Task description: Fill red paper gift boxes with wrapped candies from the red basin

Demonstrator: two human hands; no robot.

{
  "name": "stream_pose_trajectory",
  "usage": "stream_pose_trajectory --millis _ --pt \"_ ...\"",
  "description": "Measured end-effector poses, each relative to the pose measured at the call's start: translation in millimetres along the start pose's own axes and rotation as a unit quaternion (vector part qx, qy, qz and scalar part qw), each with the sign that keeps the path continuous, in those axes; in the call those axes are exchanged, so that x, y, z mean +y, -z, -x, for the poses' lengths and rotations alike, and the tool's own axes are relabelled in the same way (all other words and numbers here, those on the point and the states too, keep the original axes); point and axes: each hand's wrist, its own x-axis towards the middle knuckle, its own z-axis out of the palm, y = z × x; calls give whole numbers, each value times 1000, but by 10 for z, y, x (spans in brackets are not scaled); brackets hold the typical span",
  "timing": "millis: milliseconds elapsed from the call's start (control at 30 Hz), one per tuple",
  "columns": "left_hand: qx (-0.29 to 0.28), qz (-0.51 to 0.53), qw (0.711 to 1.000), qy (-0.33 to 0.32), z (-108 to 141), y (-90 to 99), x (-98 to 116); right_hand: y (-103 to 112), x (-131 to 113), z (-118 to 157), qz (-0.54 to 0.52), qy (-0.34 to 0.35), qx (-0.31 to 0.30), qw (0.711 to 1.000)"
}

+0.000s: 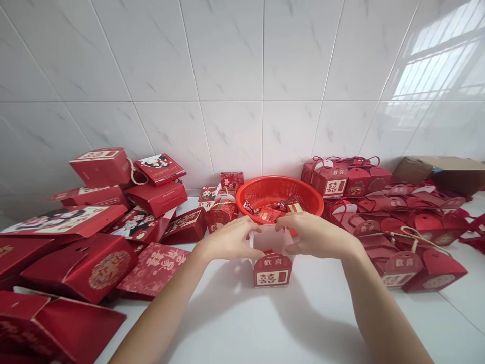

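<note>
A small red and white candy box (272, 277) stands upright on the white surface in front of me, its top open. Gold characters and a double-happiness label mark its front. My left hand (229, 240) grips its left side, thumb near the front flap and fingers toward the back. On the opposite side, my right hand (316, 236) curls its fingers round the right edge. A bit of red wrapper shows inside the box; the rest of its contents is hidden. Just behind it sits a red plastic basket (280, 186) holding wrapped sweets (267, 215).
Several red boxes of mixed shapes, including a large dark red box (81, 265), are piled at left. At right stand rows of red boxes with cord handles, such as a box (329, 179). A brown cardboard box (449, 172) lies far right. A tiled wall (231, 136) closes the back.
</note>
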Motion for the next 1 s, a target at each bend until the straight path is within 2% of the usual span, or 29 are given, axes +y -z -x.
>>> stream_pose_trajectory --millis 100,200,333,467,567,700,800,900,1000 --pt "35 -13 999 -8 27 -63 48 -39 -36 -9 40 -14 7 999" --pt "53 7 998 -29 36 -135 117 -100 -63 -56 36 10 -12 999" --pt "43 56 995 -78 8 -224 196 -178 -100 -138 9 22 -37 999" --pt "21 94 990 -107 -24 -267 213 -205 -110 -186 39 9 -62 997" --pt "11 107 990 -91 -30 -247 182 -183 -76 -182 28 46 -61 997" --pt "-23 162 982 -93 -45 -194 116 -131 -21 -156 -60 118 -55 990" --pt "-42 197 976 -84 -54 -150 84 -111 -3 -160 -81 128 -54 987" --pt "-52 210 974 -62 -24 -78 85 -122 11 -196 -87 134 -97 982" --pt "-53 147 987 -36 35 7 97 -147 29 -243 -87 142 -132 977"
